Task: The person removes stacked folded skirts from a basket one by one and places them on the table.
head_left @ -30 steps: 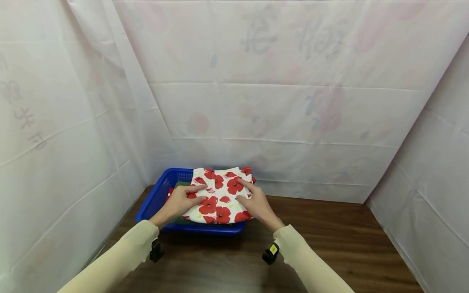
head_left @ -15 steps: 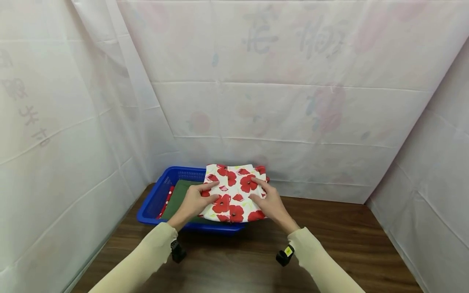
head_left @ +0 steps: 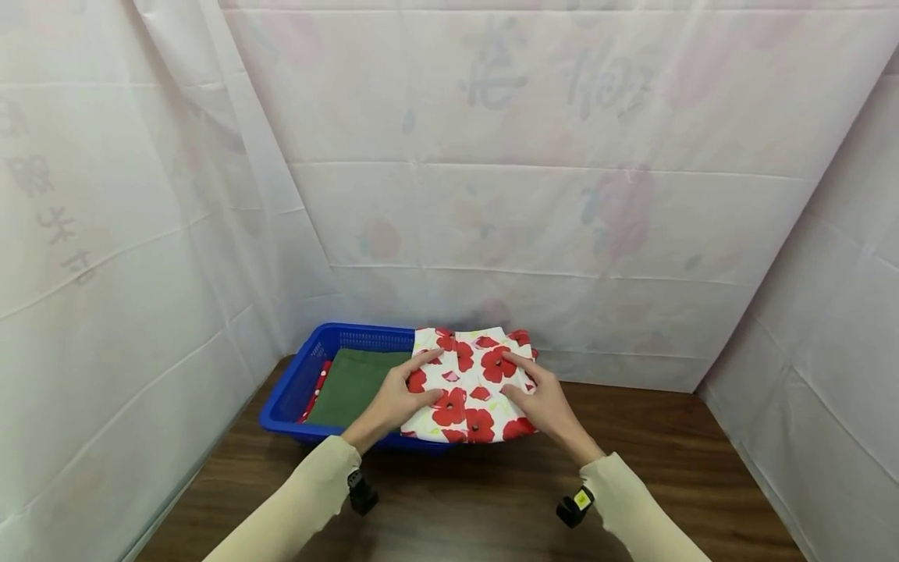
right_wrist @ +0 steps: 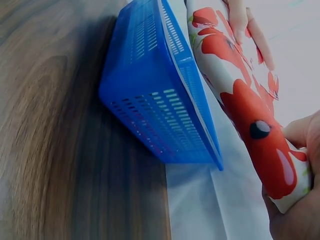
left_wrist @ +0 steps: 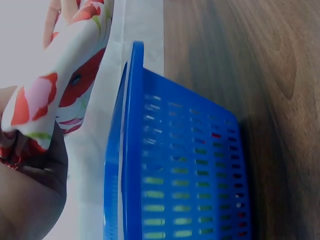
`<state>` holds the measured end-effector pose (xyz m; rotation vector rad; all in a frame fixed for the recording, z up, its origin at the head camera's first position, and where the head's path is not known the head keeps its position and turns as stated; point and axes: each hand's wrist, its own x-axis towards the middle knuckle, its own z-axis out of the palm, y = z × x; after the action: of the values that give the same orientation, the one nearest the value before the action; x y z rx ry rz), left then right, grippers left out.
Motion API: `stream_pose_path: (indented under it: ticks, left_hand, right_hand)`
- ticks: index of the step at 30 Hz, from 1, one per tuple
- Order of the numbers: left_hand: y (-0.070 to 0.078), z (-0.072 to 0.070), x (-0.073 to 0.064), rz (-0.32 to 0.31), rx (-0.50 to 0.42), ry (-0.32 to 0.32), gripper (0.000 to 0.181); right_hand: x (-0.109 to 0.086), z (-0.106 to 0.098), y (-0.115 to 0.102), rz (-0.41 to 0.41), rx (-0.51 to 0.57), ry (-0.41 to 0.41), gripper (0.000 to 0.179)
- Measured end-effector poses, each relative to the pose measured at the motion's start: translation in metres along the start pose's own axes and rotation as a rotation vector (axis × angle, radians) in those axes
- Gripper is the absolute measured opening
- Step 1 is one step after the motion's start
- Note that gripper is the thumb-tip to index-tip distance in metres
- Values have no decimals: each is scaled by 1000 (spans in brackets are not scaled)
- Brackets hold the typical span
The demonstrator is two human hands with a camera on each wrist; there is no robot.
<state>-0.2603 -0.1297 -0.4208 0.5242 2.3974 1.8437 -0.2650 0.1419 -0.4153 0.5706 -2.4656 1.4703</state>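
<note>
A folded white cloth with red poppies (head_left: pixel 472 390) is held level above the right part of a blue plastic basket (head_left: pixel 281 394). My left hand (head_left: pixel 396 394) grips its left side, thumb on top and other fingers partly underneath. At the right side my right hand (head_left: pixel 551 398) grips it the same way. In both wrist views the poppy cloth (left_wrist: pixel 75 55) hangs apart from the basket's rim (right_wrist: pixel 175 60). Inside the basket lies a folded dark green cloth (head_left: pixel 354 382), with a red cloth with white dots (head_left: pixel 318 390) showing at its left edge.
The basket stands on a brown wood-grain table (head_left: pixel 632 453), near its back left. White sheeting (head_left: pixel 548 234) hangs behind and on both sides. A small black device (head_left: pixel 361 493) is worn at each wrist.
Both hands have moved right with the poppy cloth, from over the middle of the basket to its right part. More of the green cloth in the basket now shows.
</note>
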Motion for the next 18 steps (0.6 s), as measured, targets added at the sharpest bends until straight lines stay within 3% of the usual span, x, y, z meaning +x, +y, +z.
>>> stream_pose_path:
  ticks: [5,12,18]
  left_hand:
    - [-14,10,10,43,7,13,68]
    - [-11,34,23,59,20,49,69]
    - [-8,50,32,66,28,46,72]
  right_hand:
    - [-6,-12,-11,-5,-39,3,52]
    - [-1,-23,32,17,-53,27,53]
    - [-5,-36,49,37,-73,58,53]
